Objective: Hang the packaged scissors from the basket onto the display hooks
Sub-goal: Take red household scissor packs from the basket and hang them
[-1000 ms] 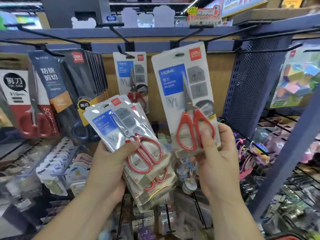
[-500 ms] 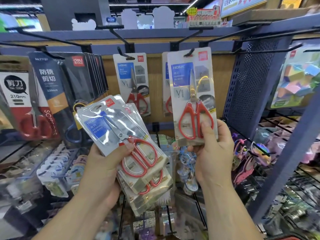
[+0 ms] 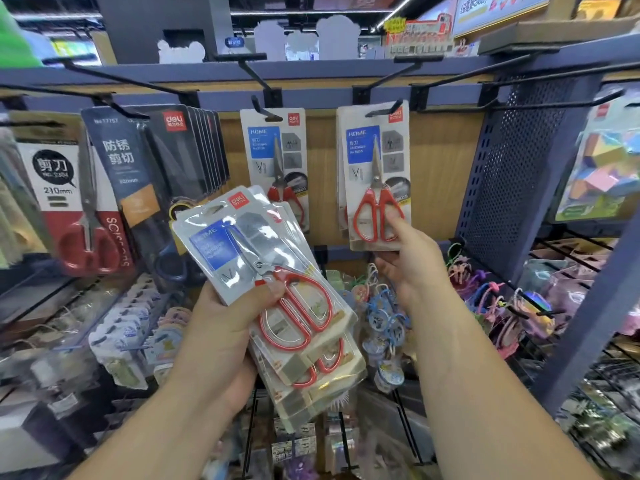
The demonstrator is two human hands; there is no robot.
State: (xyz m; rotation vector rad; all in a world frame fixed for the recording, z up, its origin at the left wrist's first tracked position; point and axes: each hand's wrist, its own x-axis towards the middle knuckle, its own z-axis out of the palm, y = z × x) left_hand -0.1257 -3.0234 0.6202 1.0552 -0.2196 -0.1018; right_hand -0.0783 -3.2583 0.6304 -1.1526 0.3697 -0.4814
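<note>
The right hand (image 3: 412,268) pinches the lower right corner of a scissors pack (image 3: 375,161): the thumb presses on the front, over the red handle, and the other fingers are curled behind and under the bottom edge. This pack hangs upright by its top hole on a black hook (image 3: 382,110) straight above the fingers. The edge of one more pack shows just behind it on the same hook.

The left hand (image 3: 221,327), lower and to the left of the right one, grips a stack of scissors packs (image 3: 239,244). Its thumb lies across the front of the top pack, near the pivot of the red-handled scissors, and the fingers are closed under the stack. The stack is tilted, with its tops pointing up and to the left, and the packs are a little fanned.

Above the left thumb, one pack of the same kind (image 3: 277,161) hangs on the neighbour hook (image 3: 265,110). Further left hang a row of black packs (image 3: 194,147) and a white and red pack (image 3: 65,202) marked 210 mm. To the right of the right hand stands a blue perforated panel (image 3: 512,161). Under both hands small key rings (image 3: 382,317) hang on lower pegs.
</note>
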